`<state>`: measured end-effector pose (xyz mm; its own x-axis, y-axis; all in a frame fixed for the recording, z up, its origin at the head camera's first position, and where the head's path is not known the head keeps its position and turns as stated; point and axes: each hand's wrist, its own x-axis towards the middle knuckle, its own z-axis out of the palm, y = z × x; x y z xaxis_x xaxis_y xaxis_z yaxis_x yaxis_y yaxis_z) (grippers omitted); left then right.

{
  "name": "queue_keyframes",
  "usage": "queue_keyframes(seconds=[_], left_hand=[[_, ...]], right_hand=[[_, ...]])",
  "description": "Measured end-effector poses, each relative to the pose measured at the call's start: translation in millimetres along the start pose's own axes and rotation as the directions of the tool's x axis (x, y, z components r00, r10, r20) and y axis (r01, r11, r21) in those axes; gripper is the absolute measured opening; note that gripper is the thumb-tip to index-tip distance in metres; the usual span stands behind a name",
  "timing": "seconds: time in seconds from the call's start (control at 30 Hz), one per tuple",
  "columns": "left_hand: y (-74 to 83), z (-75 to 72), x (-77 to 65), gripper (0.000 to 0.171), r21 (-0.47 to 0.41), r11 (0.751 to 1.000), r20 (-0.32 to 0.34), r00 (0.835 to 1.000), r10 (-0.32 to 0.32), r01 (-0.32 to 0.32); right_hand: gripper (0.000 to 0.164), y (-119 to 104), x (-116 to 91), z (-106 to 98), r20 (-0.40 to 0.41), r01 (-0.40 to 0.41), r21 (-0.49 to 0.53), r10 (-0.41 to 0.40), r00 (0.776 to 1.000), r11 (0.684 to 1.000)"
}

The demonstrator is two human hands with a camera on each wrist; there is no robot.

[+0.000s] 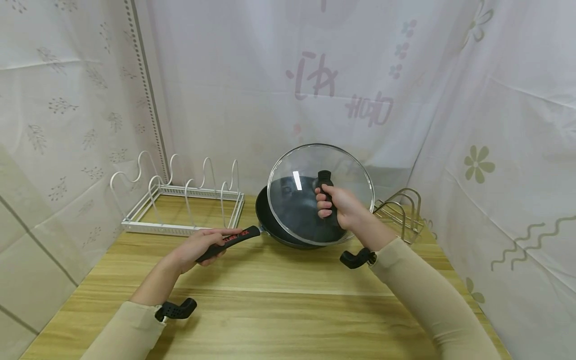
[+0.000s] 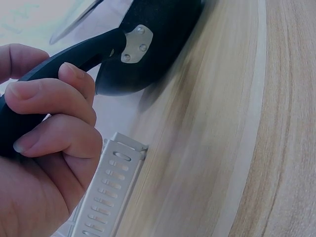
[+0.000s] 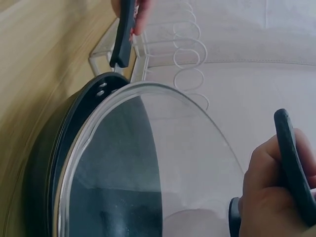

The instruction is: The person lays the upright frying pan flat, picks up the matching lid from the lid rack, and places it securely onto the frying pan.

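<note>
A dark frying pan (image 1: 265, 212) sits toward the back of the wooden table, its handle pointing to the front left. My left hand (image 1: 202, 248) grips that black pan handle (image 2: 74, 54), fingers curled round it in the left wrist view. In my right hand (image 1: 339, 204) is the black knob of a clear glass lid (image 1: 292, 200). The lid leans tilted over the pan, its metal rim (image 3: 143, 86) raised on the far side and hiding much of the pan. Whether the lid's lower edge touches the pan cannot be told.
A white wire rack (image 1: 180, 230) stands at the back left, close to my left hand. Behind my right forearm is a smaller metal wire rack (image 1: 405, 215). Printed curtains (image 1: 252, 100) hang round the back and sides of the wooden table (image 1: 270, 310).
</note>
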<state>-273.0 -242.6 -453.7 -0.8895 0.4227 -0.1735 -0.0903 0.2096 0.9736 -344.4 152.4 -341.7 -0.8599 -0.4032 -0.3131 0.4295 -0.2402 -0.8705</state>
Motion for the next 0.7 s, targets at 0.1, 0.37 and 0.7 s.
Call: queue_keyframes(seconds=[0.1, 0.37, 0.7], left_hand=[[-0.2, -0.1, 0.2, 0.059, -0.002, 1.0, -0.002, 1.0, -0.003, 0.003], [0.2, -0.2, 0.4, 0.058, -0.007, 1.0, -0.006, 1.0, -0.006, 0.006], [0.4, -0.5, -0.1, 0.06, -0.008, 1.0, 0.0, 1.0, -0.004, 0.004]], right_hand=[[0.028, 1, 7, 1, -0.011, -0.021, 0.032, 0.021, 1.0, 0.999], [0.028, 0, 22, 3, -0.014, -0.068, 0.115, 0.07, 0.997, 0.991], [0.027, -2, 33, 5, 0.004, -0.147, 0.189, 0.149, 0.989, 0.971]])
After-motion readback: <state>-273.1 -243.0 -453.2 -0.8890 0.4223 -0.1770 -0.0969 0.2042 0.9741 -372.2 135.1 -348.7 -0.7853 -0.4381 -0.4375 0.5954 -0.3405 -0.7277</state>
